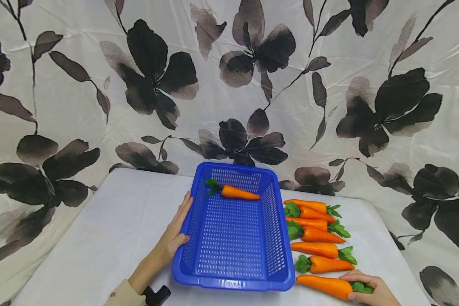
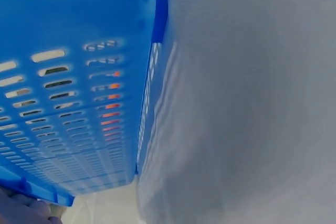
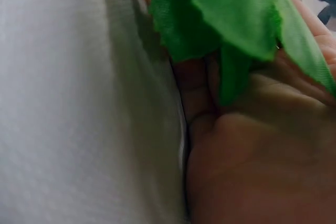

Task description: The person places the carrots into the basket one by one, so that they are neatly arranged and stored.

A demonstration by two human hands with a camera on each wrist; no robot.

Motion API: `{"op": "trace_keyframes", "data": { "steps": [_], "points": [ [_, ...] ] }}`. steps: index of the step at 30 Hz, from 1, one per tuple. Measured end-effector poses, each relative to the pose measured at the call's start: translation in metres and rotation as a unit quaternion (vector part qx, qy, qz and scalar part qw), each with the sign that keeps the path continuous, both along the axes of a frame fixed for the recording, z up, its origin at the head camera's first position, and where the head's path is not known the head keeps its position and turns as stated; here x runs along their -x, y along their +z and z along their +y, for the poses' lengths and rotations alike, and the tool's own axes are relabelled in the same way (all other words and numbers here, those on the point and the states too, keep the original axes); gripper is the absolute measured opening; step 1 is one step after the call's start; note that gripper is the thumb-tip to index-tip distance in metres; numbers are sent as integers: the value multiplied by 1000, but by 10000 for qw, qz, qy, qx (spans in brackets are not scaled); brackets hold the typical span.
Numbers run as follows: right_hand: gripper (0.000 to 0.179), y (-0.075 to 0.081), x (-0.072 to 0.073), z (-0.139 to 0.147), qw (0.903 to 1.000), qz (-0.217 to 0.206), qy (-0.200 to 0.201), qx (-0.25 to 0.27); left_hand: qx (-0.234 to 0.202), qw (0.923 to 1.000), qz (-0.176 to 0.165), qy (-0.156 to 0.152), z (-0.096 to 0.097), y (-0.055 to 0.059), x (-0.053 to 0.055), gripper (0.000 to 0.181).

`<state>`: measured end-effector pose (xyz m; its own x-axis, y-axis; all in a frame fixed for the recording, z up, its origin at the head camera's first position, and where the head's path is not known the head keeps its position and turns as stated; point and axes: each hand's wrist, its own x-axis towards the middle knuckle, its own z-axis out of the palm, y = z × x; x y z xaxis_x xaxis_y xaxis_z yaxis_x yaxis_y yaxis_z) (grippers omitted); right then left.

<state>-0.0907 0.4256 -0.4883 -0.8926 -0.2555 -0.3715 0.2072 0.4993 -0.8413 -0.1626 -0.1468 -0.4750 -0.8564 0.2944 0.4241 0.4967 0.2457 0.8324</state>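
A blue plastic basket [image 1: 229,285] with slotted walls stands on the white-covered table. Inside, near its far end, lies one orange carrot [image 1: 240,193] with green leaves. Along the basket's left side rests my left hand [image 1: 173,236], fingers extended against the rim. The left wrist view shows the basket wall [image 2: 63,14] from outside, with orange showing through its slots. At the front right, my right hand [image 1: 371,289] grips the nearest carrot [image 1: 325,285] by its leafy end. Its cloth-like green leaves [image 3: 226,14] lie over the palm in the right wrist view.
Right of the basket, several more carrots [image 1: 323,234] lie in a column, their leafy ends pointing in alternating directions. White cloth [image 1: 111,221] covers the table. Behind it hangs a floral curtain [image 1: 214,102]. A small black object [image 1: 157,295] shows by the left sleeve.
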Motion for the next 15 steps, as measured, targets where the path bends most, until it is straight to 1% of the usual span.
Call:
{"op": "trace_keyframes", "data": {
  "steps": [4, 8, 12, 15],
  "points": [
    [42, -3, -3, -3, 9999, 5, -106, 16, 71, 10000, 3, -55, -3, 0, 0, 95],
    [43, -3, -5, -4, 9998, 48, -153, -100, 162, 9998, 113, -81, -4, -2, 2, 95],
    [44, 0, -5, -4, 9994, 83, -243, -216, 232, 9994, 250, -106, -3, -3, 1, 95],
    [44, 4, -4, -4, 9985, 206, -400, -325, 202, 9995, 220, -72, -1, -2, 0, 94]
  ]
}}
